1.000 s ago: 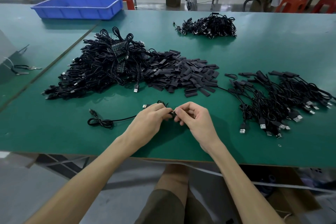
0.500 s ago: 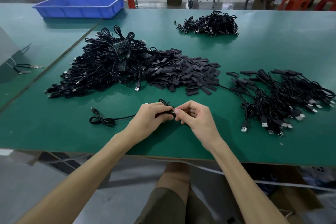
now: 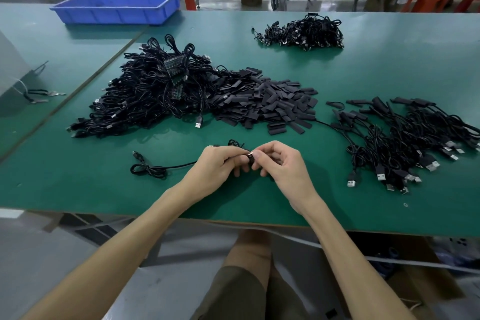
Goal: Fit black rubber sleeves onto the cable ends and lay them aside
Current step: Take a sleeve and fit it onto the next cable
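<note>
Now | L hand (image 3: pixel 215 167), R hand (image 3: pixel 284 169) pinch thin cable (image 3: pixel 179 165) | flat rubber sleeves (image 3: pixel 270 104)

The thin black cable (image 3: pixel 179 165) is gripped in the left hand (image 3: pixel 215 167) and trails left of it into a loose coil. At its end, a short black rubber sleeve (image 3: pixel 250 162) is pinched by the right hand (image 3: pixel 283 163). Loose sleeves (image 3: pixel 270 104) are heaped beyond both hands, and sleeved cables (image 3: pixel 402 143) are laid right of the right hand.
</note>
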Demonstrator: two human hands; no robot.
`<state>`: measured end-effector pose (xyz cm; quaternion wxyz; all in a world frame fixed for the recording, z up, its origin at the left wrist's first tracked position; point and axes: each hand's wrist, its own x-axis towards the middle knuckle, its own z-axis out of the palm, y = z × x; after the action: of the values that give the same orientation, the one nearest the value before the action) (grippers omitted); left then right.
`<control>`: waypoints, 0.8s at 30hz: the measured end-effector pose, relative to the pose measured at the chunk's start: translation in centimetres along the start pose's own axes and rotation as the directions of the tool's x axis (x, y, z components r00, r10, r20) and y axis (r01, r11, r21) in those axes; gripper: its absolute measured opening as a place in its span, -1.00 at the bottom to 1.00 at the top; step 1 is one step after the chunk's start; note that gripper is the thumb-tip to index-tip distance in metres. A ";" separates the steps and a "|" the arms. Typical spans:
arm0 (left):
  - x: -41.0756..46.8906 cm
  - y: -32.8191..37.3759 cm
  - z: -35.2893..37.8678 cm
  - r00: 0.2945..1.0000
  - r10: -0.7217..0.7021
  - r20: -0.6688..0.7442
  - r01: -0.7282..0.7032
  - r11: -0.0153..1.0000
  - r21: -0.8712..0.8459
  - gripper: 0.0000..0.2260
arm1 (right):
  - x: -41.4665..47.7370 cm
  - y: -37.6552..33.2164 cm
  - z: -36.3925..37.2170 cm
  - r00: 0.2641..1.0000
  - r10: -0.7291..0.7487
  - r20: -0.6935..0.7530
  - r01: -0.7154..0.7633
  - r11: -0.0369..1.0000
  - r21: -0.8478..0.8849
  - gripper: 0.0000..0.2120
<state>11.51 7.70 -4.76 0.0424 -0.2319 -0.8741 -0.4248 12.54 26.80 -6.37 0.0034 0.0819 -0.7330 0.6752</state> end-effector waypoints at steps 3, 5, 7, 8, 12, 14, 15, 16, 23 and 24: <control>0.0 -0.1 -0.1 1.000 -0.002 0.020 0.002 1.000 0.009 -0.82 | 0.0 0.0 -0.1 1.000 -0.006 -0.027 0.006 1.000 0.023 -0.96; 0.1 -0.2 -0.2 1.000 -0.001 0.020 0.001 1.000 0.014 -0.80 | 0.1 0.0 0.0 0.999 -0.025 -0.046 0.024 0.999 -0.028 -0.95; 0.1 -0.3 -0.1 1.000 -0.007 0.012 0.007 1.000 0.002 -0.82 | 0.1 0.1 0.2 0.998 -0.043 -0.043 0.039 0.996 -0.085 -0.93; 0.0 -0.4 0.0 1.000 -0.018 0.009 0.019 1.000 -0.018 -0.84 | 0.1 0.1 0.2 0.998 -0.045 -0.039 0.041 0.995 -0.096 -0.93; -0.2 -0.4 0.1 0.999 -0.031 0.018 0.032 0.998 -0.045 -0.85 | 0.1 0.2 0.0 0.997 -0.041 -0.064 0.035 0.995 -0.089 -0.93; -0.1 -0.5 0.0 0.999 -0.040 0.024 0.041 0.998 -0.052 -0.84 | 0.1 0.2 0.1 0.997 -0.034 -0.069 0.029 0.996 -0.083 -0.92; 0.0 -0.5 0.0 0.998 -0.050 0.025 0.052 0.997 -0.060 -0.84 | 0.0 0.2 0.1 0.997 -0.032 -0.065 0.027 0.996 -0.084 -0.92; 0.0 -0.6 0.0 0.998 -0.061 0.026 0.063 0.996 -0.069 -0.83 | 0.0 0.2 0.2 0.998 -0.030 -0.061 0.025 0.996 -0.090 -0.92; 0.3 -0.8 0.0 0.993 -0.095 0.077 0.107 0.978 -0.180 -0.88 | 0.1 0.0 0.3 0.997 -0.005 -0.078 -0.003 0.995 -0.097 -0.91; 0.3 -0.8 0.0 0.992 -0.090 0.085 0.105 0.976 -0.191 -0.89 | 0.1 0.0 0.3 0.997 -0.002 -0.082 -0.006 0.995 -0.095 -0.91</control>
<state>10.85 7.37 -5.27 -0.0349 -0.2075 -0.8394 -0.5011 12.51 26.46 -6.37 0.0368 0.0532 -0.7638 0.6422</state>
